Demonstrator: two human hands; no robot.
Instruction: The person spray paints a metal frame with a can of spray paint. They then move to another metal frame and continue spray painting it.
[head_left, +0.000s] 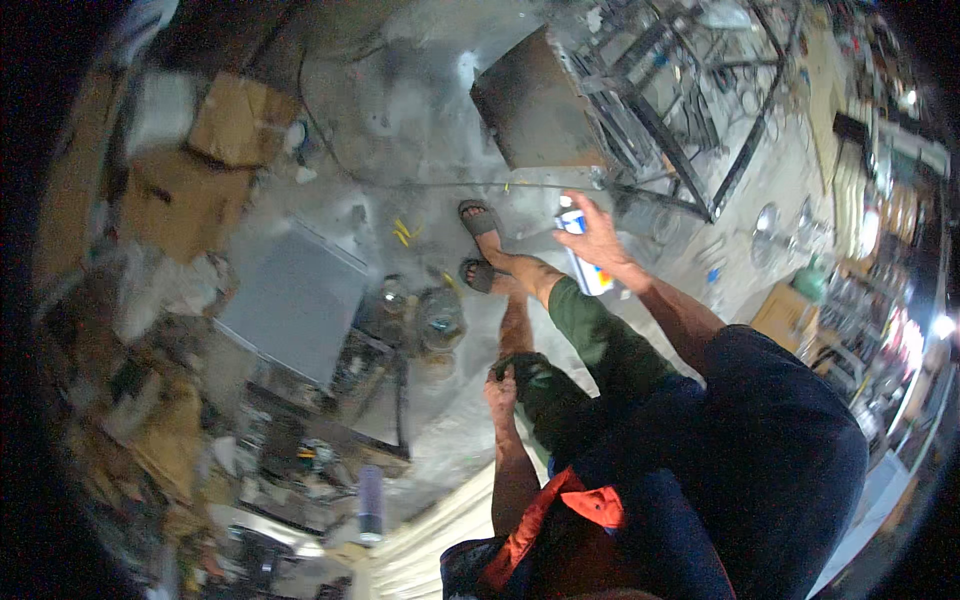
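My right hand (600,243) is wrapped round a spray can (583,262), white and blue with a dark top, held above the floor with a finger at its top. Closer to my body, my left hand (501,392) is closed beside the knee of my green trousers (545,390). Its fingers are small and blurred, and whatever they hold, if anything, is hidden. Left of my sandalled feet lies a flat grey panel (295,300), next to a dark metal frame (403,400).
A box-like metal piece (540,105) and a dark angled frame (690,170) stand ahead. Cardboard boxes (185,200) pile up at the left. Round containers (438,318) sit near my feet. A cable (420,185) crosses the floor. Cluttered shelving (870,310) lines the right.
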